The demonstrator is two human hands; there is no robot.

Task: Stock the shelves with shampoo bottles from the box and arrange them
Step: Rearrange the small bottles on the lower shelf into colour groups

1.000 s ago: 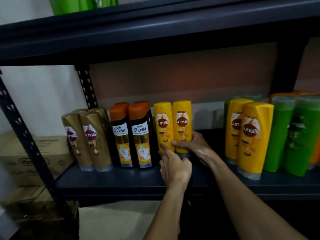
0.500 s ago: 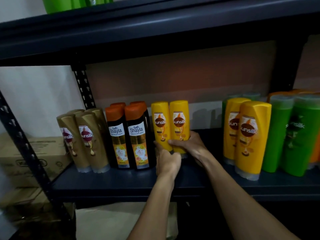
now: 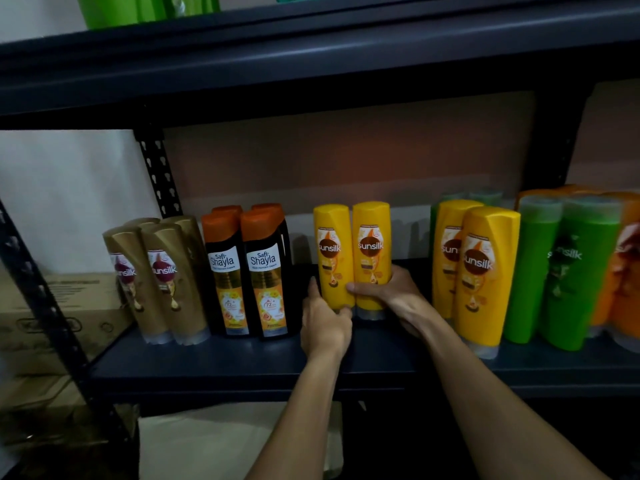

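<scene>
Two yellow Sunsilk bottles stand upright side by side in the middle of the dark shelf [image 3: 221, 362]. My left hand [image 3: 323, 323] grips the base of the left yellow bottle [image 3: 333, 251]. My right hand [image 3: 391, 296] wraps around the lower part of the right yellow bottle [image 3: 371, 247], thumb across both fronts. Left of them stand black Safi Shayla bottles [image 3: 242, 271] with orange caps and gold Sunsilk bottles [image 3: 156, 278]. To the right are larger yellow Sunsilk bottles [image 3: 481, 271], then green bottles [image 3: 568, 268] and orange ones [image 3: 623, 265].
An upper shelf [image 3: 311, 53] hangs low overhead with green bottles [image 3: 145, 8] on it. A perforated shelf post [image 3: 45, 306] runs down the left. Cardboard boxes [image 3: 59, 313] sit behind it at left. A pale sheet [image 3: 207, 441] lies below the shelf.
My left hand has slid up from the shelf front and closed around the left yellow bottle's base. The yellow pair sits slightly closer to the black bottles. My right hand keeps its hold.
</scene>
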